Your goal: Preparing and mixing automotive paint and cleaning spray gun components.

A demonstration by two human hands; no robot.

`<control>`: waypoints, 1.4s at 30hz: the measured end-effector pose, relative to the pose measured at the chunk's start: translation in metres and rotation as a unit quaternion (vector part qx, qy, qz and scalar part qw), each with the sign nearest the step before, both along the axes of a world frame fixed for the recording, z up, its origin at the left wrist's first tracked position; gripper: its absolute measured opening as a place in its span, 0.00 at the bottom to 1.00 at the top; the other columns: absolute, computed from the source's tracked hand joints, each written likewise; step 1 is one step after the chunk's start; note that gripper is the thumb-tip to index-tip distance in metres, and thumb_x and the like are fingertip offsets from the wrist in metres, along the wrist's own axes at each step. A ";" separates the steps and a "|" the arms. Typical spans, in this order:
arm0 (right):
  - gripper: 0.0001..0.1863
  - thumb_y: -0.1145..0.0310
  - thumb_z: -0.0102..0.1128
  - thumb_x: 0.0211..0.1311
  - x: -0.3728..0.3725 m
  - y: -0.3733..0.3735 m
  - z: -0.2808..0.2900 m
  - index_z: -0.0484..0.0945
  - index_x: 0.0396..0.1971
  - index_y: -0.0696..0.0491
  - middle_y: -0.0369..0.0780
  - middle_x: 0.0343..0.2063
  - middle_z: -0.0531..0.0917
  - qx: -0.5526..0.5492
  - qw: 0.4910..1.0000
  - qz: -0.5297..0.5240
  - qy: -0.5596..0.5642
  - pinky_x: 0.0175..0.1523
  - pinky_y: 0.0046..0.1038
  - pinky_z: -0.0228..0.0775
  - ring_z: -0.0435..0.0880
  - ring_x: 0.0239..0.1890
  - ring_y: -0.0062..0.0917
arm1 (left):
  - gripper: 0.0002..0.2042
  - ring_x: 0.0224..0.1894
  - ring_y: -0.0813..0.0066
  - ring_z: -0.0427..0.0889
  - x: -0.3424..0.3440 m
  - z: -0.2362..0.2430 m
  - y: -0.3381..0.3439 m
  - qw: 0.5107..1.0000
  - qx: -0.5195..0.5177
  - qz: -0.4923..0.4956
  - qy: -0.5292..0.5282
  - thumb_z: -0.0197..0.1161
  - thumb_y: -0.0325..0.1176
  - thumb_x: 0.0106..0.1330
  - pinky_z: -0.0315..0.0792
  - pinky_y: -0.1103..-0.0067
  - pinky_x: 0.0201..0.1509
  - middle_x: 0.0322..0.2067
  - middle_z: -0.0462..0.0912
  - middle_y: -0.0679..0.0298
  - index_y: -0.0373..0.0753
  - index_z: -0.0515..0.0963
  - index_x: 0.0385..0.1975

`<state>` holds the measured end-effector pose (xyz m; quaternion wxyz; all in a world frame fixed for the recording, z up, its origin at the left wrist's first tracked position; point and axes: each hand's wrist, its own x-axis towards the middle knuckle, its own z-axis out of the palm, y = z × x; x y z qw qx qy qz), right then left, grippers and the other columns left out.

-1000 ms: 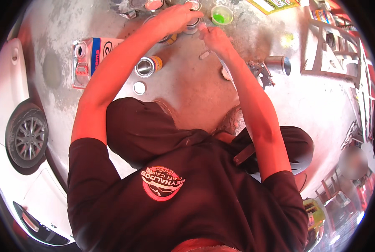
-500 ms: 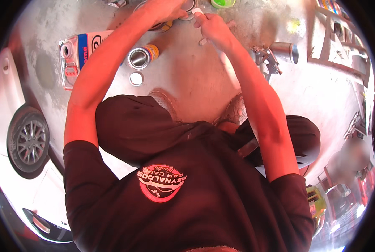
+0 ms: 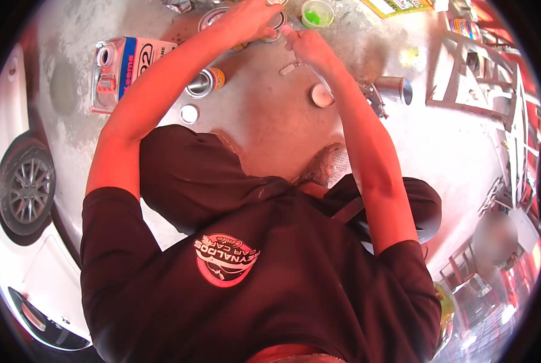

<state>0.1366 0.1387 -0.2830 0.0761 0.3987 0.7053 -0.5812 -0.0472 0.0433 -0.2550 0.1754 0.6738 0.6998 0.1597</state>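
My left hand reaches over an open round tin at the far edge of the view. Its fingers curl beside a small pale round object, cut off by the top edge; what they hold is unclear. My right hand is just right of the tin, thumb and fingers drawn together by the tin's rim. Whatever it pinches is too small to make out. Partly behind my left forearm stands another round tin. A clear tub with green contents sits beyond my right hand.
A rectangular metal can, an open tin and a white disc lie left. A round lid, a spray gun with a metal cup and a metal frame are right. A white car stands at left.
My view has shifted, showing more of the far floor. The white piece seen at my right fingertips before no longer shows clearly. A round lid beside my right forearm has come into sight.
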 end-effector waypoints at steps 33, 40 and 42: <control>0.33 0.45 0.44 0.77 -0.015 -0.019 -0.023 0.86 0.38 0.62 0.57 0.37 0.87 0.128 0.991 -0.034 0.018 0.53 0.46 0.75 0.86 0.44 0.51 | 0.34 0.61 0.40 0.75 -0.021 -0.006 0.010 0.995 0.041 -0.080 -0.043 0.73 0.31 0.56 0.73 0.60 0.63 0.60 0.70 0.42 0.36 0.70 0.65; 0.34 0.40 0.51 0.75 -0.010 0.005 -0.005 0.85 0.38 0.61 0.40 0.20 0.79 0.086 0.995 -0.007 -0.056 0.36 0.31 0.71 0.78 0.25 0.27 | 0.35 0.53 0.39 0.78 -0.016 -0.003 0.011 0.996 0.005 -0.078 -0.036 0.73 0.30 0.57 0.75 0.58 0.57 0.55 0.72 0.42 0.37 0.67 0.66; 0.34 0.40 0.52 0.75 -0.010 0.006 -0.002 0.85 0.39 0.61 0.39 0.19 0.78 0.082 0.995 0.005 -0.059 0.36 0.31 0.70 0.77 0.24 0.26 | 0.35 0.52 0.39 0.79 -0.017 -0.006 0.011 0.996 0.017 -0.076 -0.032 0.73 0.31 0.57 0.75 0.57 0.55 0.54 0.72 0.42 0.37 0.67 0.66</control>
